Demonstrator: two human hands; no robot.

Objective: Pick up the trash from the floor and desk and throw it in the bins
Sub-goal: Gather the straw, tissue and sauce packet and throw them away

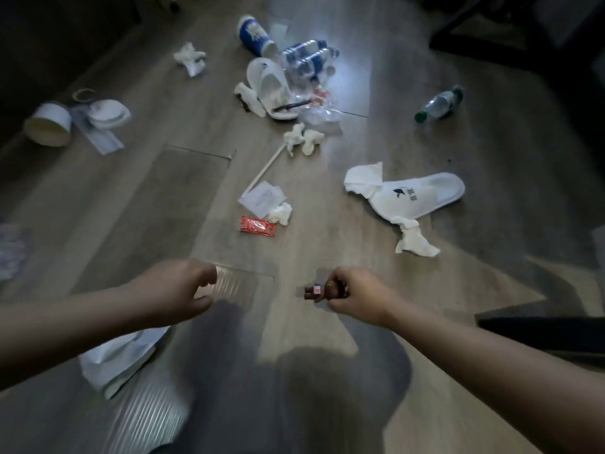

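**A:** We're low over the grey wood-plank floor. The right grip is clamped on a small dark-brown wrapper, pinched at one end so the rest pokes out toward the middle.

**B:** That pinch makes sense to us. A scrap that light needs only fingertips, and held by the end it will drop cleanly into a bin.

**A:** The left grip is spread, thumb and curled fingers apart, with nothing between them. A clear ribbed plastic sheet lies just past it, but in this blur we can't tell whether the fingers touch it.

**B:** We'd say that grip is kept free for a second piece. The flat red sachet is the nearest ahead, touching a crumpled white tissue and just below a flat white paper packet.

**A:** Plenty remains. On the right is a white cloth slipper with a dark logo, and beyond it a clear plastic bottle with a green cap lies on its side. Further up, a second white slipper, crushed clear bottles and a tipped blue paper cup crowd together.

**B:** A white paper bowl lies on its side at far left. We see no bin, so we judge the job barely begun, and the wrapper has some way to travel.
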